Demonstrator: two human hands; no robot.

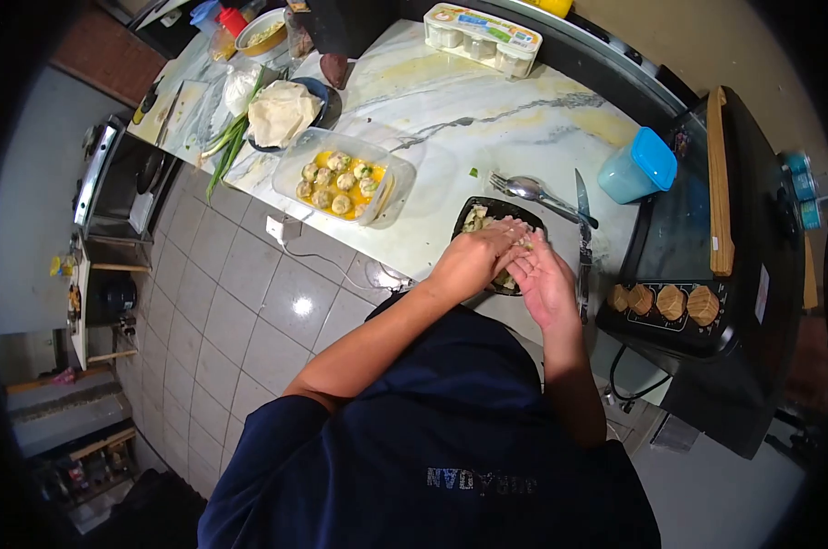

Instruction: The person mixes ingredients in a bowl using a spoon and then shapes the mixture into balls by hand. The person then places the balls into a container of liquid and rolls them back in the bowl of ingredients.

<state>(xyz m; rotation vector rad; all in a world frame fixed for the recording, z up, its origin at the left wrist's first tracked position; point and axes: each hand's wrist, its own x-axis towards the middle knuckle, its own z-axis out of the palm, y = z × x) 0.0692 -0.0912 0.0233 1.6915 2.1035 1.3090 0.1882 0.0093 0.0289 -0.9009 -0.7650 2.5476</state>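
Observation:
Over a black square bowl [472, 203] of pale chopped mixture [476, 220], my two hands are cupped together. My left hand [487, 252] lies on top, fingers reaching across the palm of my right hand [548, 279], which faces up. A bit of pale mixture flecked with green [527, 244] shows between them; the rest of it is hidden by the fingers. To the left, a clear plastic container [290, 169] holds several round balls [341, 181] in a yellow-orange liquid. A fork [515, 188] and a spoon [528, 189] lie just beyond the bowl.
A knife [583, 206] lies right of the bowl, near a blue-lidded tub [635, 169] and a black oven [670, 238]. Farther off are an egg carton [483, 41], pale wrappers [286, 112] on a dark plate, and green onions [229, 146]. A white cable [327, 270] hangs along the counter front.

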